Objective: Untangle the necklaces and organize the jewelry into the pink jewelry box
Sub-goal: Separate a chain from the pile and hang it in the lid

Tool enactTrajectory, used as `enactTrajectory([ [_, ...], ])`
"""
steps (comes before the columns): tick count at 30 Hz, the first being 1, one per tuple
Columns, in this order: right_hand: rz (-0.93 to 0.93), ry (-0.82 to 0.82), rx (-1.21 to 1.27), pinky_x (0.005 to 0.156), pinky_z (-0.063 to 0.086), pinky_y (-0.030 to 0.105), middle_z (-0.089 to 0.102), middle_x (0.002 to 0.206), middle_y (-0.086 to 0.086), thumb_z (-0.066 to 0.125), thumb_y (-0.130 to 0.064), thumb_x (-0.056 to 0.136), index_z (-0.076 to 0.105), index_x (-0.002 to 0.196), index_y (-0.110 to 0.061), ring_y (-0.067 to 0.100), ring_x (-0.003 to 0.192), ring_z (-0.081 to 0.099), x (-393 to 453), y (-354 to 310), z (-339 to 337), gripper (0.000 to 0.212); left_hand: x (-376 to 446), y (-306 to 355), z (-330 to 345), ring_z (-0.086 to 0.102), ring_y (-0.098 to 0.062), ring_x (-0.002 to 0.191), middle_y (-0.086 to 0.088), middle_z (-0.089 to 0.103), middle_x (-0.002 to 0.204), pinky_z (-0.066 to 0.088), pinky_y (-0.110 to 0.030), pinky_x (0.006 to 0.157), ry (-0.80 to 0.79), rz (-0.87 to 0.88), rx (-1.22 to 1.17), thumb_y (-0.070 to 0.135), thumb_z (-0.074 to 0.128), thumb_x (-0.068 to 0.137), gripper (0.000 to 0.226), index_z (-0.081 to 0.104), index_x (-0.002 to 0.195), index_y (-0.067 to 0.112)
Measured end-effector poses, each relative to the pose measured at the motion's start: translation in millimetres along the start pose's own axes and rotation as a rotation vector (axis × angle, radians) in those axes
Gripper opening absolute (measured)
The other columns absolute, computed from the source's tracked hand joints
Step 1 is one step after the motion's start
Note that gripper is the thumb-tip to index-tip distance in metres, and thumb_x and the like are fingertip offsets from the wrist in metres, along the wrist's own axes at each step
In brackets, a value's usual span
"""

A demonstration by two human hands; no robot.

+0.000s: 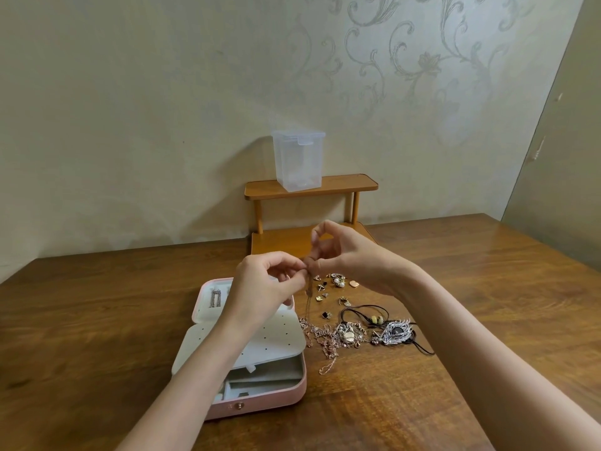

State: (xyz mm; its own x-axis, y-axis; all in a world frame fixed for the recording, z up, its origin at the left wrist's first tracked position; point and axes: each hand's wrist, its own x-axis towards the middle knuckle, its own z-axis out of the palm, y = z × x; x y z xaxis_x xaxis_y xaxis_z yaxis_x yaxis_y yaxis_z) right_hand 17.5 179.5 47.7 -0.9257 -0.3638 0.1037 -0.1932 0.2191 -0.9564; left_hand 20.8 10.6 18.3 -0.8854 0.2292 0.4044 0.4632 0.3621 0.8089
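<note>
The pink jewelry box (286,397) lies open on the wooden table, its white perforated earring panel (276,340) folded over the grey compartments. My left hand (263,281) and my right hand (344,255) are raised above the table and both pinch a thin chain (308,294) that hangs down between them. Below lies a tangled heap of rose-gold necklaces (325,343). A silver feather pendant on a black cord (392,332) rests to its right. Several small earrings (335,281) are scattered behind the heap.
A small two-tier wooden shelf (312,187) stands against the wall, with a clear plastic container (297,161) on its top tier. A pair of dangling earrings (216,297) hangs in the box lid. Bare wooden table (97,320) stretches left and right.
</note>
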Motion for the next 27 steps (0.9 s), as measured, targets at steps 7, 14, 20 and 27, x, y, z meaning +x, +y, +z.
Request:
enactTrajectory([
  [7, 0.009, -0.077, -0.078, 0.074, 0.048, 0.027, 0.061, 0.081, 0.005, 0.057, 0.009, 0.085, 0.043, 0.096, -0.013, 0.015, 0.076, 0.058, 0, -6, -3, 0.028, 1, 6, -3, 0.055, 0.001, 0.052, 0.012, 0.062, 0.056, 0.046, -0.015, 0.046, -0.102, -0.174, -0.195, 0.004, 0.067, 0.083, 0.015, 0.070, 0.076, 0.017],
  [14, -0.041, -0.002, -0.014, 0.064, 0.047, 0.018, 0.060, 0.076, 0.004, 0.059, 0.011, 0.084, 0.043, 0.097, -0.009, 0.006, 0.064, 0.057, 1, -4, 5, 0.029, -1, 7, 6, 0.051, -0.006, 0.054, 0.003, 0.059, 0.059, 0.043, -0.017, 0.045, 0.026, -0.266, -0.219, 0.009, 0.062, 0.084, 0.015, 0.068, 0.073, 0.016],
  [20, -0.086, 0.030, 0.004, 0.068, 0.049, 0.023, 0.060, 0.079, 0.007, 0.058, 0.012, 0.083, 0.042, 0.096, -0.011, 0.016, 0.074, 0.056, 0, 2, 5, 0.031, -2, 6, 5, 0.053, -0.009, 0.065, -0.001, 0.064, 0.071, 0.042, -0.016, 0.044, 0.007, -0.371, -0.366, 0.011, 0.063, 0.086, 0.009, 0.069, 0.083, 0.016],
  [27, -0.007, -0.046, -0.138, 0.067, 0.050, 0.020, 0.061, 0.081, 0.005, 0.060, 0.008, 0.084, 0.043, 0.095, -0.012, 0.011, 0.073, 0.058, 0, -4, 2, 0.029, 2, 7, 3, 0.050, -0.009, 0.058, -0.002, 0.055, 0.062, 0.043, -0.016, 0.046, -0.082, -0.286, -0.173, 0.006, 0.064, 0.082, 0.011, 0.065, 0.073, 0.011],
])
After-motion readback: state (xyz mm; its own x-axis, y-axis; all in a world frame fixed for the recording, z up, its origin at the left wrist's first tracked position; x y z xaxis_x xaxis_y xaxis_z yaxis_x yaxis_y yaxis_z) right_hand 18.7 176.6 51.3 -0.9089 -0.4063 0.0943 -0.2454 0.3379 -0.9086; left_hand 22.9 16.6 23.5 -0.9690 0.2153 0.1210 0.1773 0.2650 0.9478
